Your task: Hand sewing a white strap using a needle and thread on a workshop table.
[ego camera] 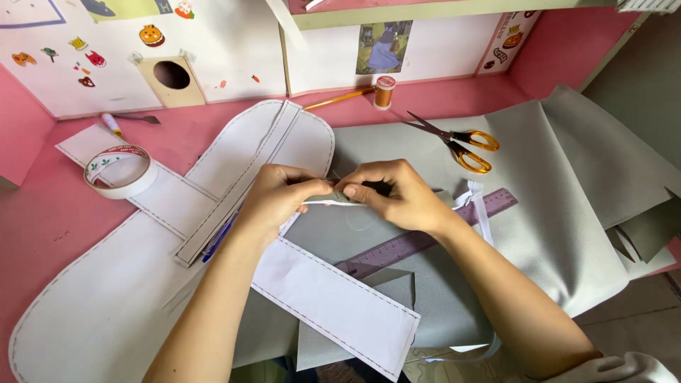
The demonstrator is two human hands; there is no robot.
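My left hand point(280, 195) and my right hand point(394, 193) meet at the middle of the pink table, fingertips pinched together on a small grey fabric piece with a white ribbon strip point(328, 202). A thin thread loops just below the fingers. Under the hands lie a large grey fabric sheet point(567, 206) and white paper pattern pieces point(234, 163) with dashed outlines. A purple ruler point(425, 237) runs slantwise beneath my right wrist.
Orange-handled scissors point(457, 142) lie on the fabric at the back right. A spool of orange thread point(384, 92) and a yellow pencil point(340, 98) sit by the wall. A tape roll point(120, 170) rests at the left; a blue pen point(218, 240) peeks from under the paper.
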